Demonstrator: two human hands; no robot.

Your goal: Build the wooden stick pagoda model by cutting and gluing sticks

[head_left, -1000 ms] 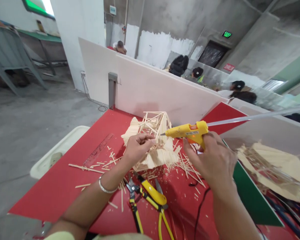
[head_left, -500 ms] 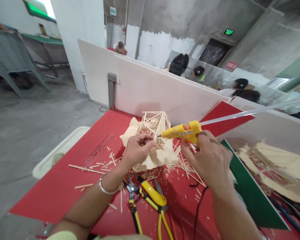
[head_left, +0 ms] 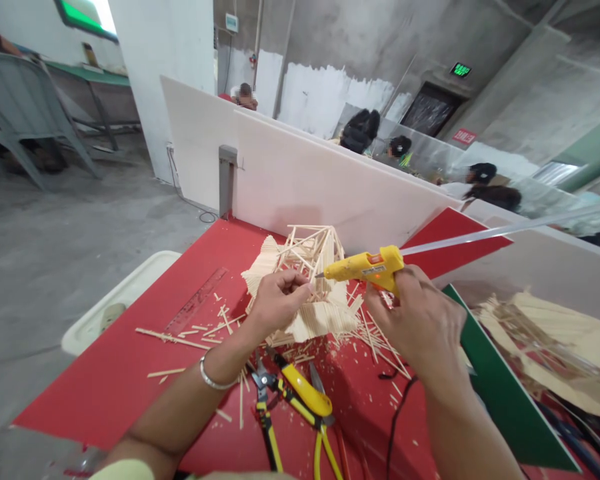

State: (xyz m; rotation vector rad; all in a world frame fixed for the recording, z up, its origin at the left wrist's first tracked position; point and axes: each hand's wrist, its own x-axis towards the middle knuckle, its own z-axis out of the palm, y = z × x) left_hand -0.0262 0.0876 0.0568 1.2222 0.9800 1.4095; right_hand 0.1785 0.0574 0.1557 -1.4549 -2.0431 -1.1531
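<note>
A wooden stick model, built of thin pale sticks with an open frame on top, sits on the red tabletop. My left hand is at the model's near left side, thumb and fingers pinched together; what lies between the fingertips is too small to make out. My right hand is wrapped round the handle of a yellow hot glue gun. The gun's nozzle points left, close to the left fingertips and the frame. A long clear glue stick runs out of its back.
Wire cutters, yellow-handled pliers and a yellow utility knife lie in front. Loose sticks and a clear ruler are on the left. A green board stands right; white partition panels rise behind.
Both hands and the glue gun keep nearly the same place at the model. The whole view has shifted slightly.
</note>
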